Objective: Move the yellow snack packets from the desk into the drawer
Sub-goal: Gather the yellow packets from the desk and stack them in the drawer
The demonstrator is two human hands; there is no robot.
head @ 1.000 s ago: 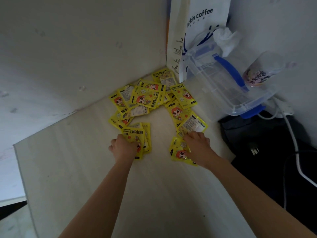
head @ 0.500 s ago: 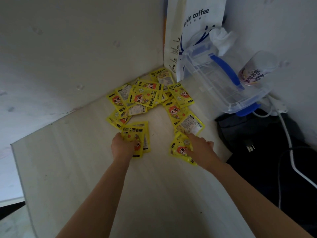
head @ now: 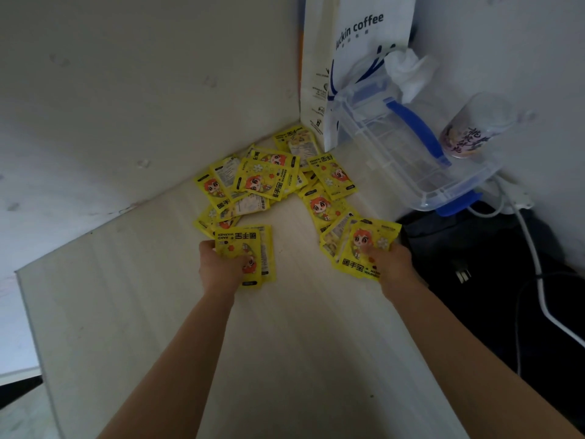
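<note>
Packets [head: 269, 182] lie heaped on the desk [head: 285, 343] just in front of the coffee bag [head: 354, 58], none yet moved. Nearer than the bag, the left hand [head: 218, 264] is closed over a small stack, and the right hand [head: 391, 263] pinches several more, fanned upward. This looks like the gathering step. No drawer shows, so next both handfuls must be lifted and carried to it.

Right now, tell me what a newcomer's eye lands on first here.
The scatter of yellow packets in the desk's far corner stands out first. Next, the left hand and right hand each grip packets nearer the camera. A clear box with a blue handle sits at right.
</note>
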